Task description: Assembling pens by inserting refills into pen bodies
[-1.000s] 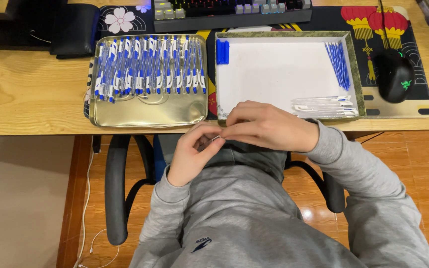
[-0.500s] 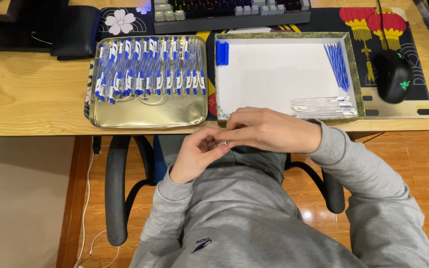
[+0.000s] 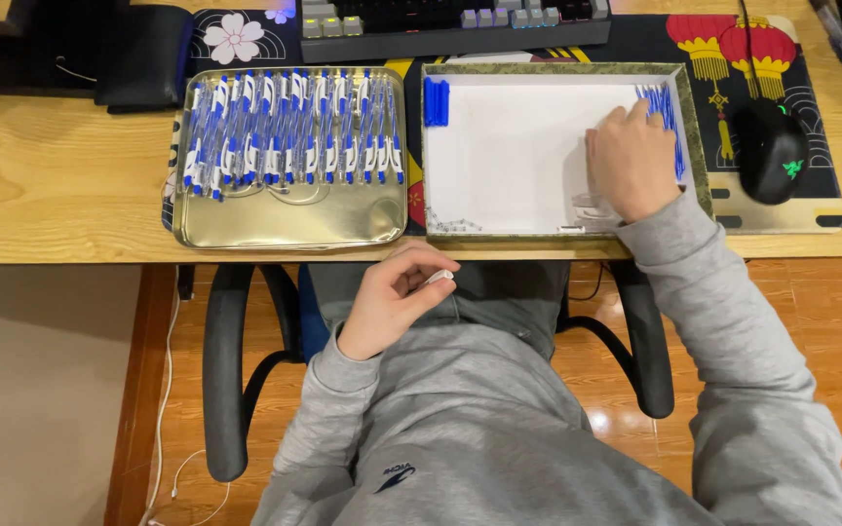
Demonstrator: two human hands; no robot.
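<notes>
With your left hand [image 3: 392, 307] pinching the small white part [image 3: 438, 278], let your right hand [image 3: 631, 161], fingers spread, lift one blue refill [image 3: 669, 122] cleanly from the white tray [image 3: 518, 156].

Keyboard [image 3: 455, 21] at worktop [image 3: 51, 195] far edge, centre; black mouse [image 3: 772, 151] on patterned mat [image 3: 821, 107] right; black pouch [image 3: 143, 54] far left.

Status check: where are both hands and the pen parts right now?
Right hand in white box, on thin blue refills. Left hand in lap, pinching small white piece. Nothing blocking.
</notes>
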